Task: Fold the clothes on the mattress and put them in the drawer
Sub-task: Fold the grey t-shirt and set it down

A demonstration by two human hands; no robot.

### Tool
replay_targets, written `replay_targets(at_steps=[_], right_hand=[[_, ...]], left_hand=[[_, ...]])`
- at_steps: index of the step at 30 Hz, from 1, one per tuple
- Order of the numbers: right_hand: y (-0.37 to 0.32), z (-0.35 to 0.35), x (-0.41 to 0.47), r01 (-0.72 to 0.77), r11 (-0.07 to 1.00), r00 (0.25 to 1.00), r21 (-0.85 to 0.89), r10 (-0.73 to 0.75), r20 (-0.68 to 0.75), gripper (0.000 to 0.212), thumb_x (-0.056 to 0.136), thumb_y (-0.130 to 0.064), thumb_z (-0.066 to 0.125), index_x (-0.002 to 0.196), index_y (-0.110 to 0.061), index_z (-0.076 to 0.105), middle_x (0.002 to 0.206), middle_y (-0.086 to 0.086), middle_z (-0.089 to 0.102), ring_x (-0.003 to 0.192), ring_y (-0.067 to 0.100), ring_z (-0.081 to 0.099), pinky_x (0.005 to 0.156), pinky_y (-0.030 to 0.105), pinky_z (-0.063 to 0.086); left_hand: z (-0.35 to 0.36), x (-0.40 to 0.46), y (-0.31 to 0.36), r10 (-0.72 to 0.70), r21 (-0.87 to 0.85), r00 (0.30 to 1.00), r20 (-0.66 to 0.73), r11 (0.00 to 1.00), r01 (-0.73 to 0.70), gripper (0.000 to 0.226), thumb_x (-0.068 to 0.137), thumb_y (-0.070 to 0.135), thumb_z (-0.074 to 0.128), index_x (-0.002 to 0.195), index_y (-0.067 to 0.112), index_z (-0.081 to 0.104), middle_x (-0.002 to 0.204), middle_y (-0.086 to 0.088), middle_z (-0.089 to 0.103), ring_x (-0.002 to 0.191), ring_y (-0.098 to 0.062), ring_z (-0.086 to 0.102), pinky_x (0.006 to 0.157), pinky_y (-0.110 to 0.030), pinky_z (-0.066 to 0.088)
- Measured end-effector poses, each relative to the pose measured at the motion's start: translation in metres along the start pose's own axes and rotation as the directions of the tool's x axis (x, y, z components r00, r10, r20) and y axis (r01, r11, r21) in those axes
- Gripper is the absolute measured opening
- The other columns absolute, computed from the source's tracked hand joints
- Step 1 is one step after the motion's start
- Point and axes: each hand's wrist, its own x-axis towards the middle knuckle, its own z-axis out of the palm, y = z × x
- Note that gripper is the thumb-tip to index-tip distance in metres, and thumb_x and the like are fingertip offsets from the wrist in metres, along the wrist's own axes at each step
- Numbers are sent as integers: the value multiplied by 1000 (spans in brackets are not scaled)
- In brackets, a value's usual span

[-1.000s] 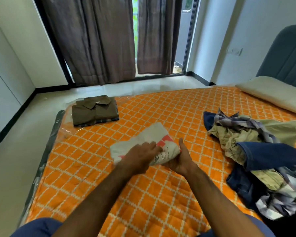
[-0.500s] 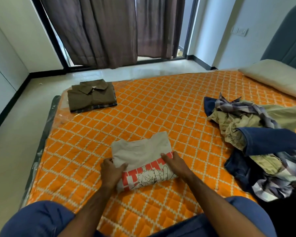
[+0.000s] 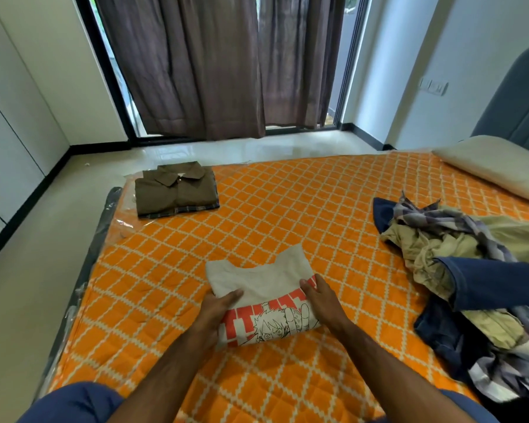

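A folded grey T-shirt with a red and white cartoon print lies on the orange quilted mattress in front of me. My left hand rests on its left edge with the fingers laid straight over the cloth. My right hand presses flat against its right edge. A folded brown collared shirt sits on a folded plaid garment at the mattress's far left corner. A heap of unfolded clothes, blue, khaki and plaid, lies to my right.
A cream pillow lies by the grey headboard at the far right. Brown curtains hang over the glass door beyond the bed. White cupboard fronts line the left wall, with pale floor beside the mattress.
The T-shirt has been turned print side up and set down flat nearer to me. Both hands shifted from holding it to lying along its two sides.
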Motion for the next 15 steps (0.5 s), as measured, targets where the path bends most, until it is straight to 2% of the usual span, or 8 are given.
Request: replay_targets(at_steps=[3, 9, 13, 15], right_hand=[[-36, -3, 31, 59, 998, 998, 30, -59, -1, 24, 106, -40, 50, 121, -23, 56, 102, 4, 76, 85, 20, 76, 80, 50, 62], [-92, -4, 133, 148, 988, 989, 32, -148, -29, 23, 107, -37, 48, 121, -20, 55, 103, 6, 74, 86, 22, 75, 80, 49, 63], [-121, 2, 234, 169, 985, 984, 42, -167, -55, 21, 106, -37, 49, 118, -21, 56, 103, 6, 73, 88, 26, 74, 82, 55, 61], [-134, 6, 281, 178, 982, 983, 56, -174, -62, 14, 106, -36, 50, 111, -24, 55, 103, 8, 72, 88, 27, 73, 82, 56, 60]], left_hand=[[2, 29, 26, 68, -3, 996, -56, 998, -68, 35, 82, 5, 79, 114, -1, 66, 98, -22, 75, 73, -32, 75, 55, -40, 61], [19, 123, 97, 209, 45, 974, -88, 978, -205, 45, 83, 9, 80, 123, 4, 60, 110, -20, 72, 90, -36, 74, 72, -50, 62], [32, 218, 154, 305, 159, 949, -82, 944, -289, 49, 85, 11, 79, 127, 8, 54, 119, -15, 68, 97, -30, 70, 66, -38, 61], [38, 259, 183, 357, 204, 930, -89, 920, -334, 52, 85, 10, 78, 129, 7, 50, 124, -15, 65, 102, -29, 68, 70, -39, 61]])
